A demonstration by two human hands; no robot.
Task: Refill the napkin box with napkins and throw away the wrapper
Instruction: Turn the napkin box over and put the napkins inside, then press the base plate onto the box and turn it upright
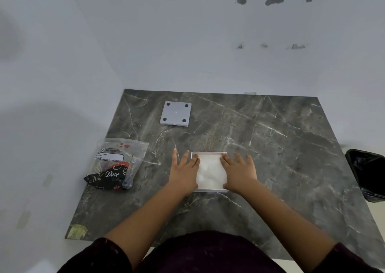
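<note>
Napkin box (209, 154), between both hands, filled with white napkins (210, 172); left hand (183, 172) and right hand (239, 172) lie flat, fingers spread, gripping nothing. Wrapper (116, 164) left of the left hand.

White napkins (210, 172) fill a white box (209, 153) on dark grey, white-veined marble table (270, 148).

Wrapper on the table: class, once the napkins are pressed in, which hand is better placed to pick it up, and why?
Probably the left hand. The wrapper lies on the table to the left of the napkin box, nearer that hand. The right hand would have to cross over the box.
</note>
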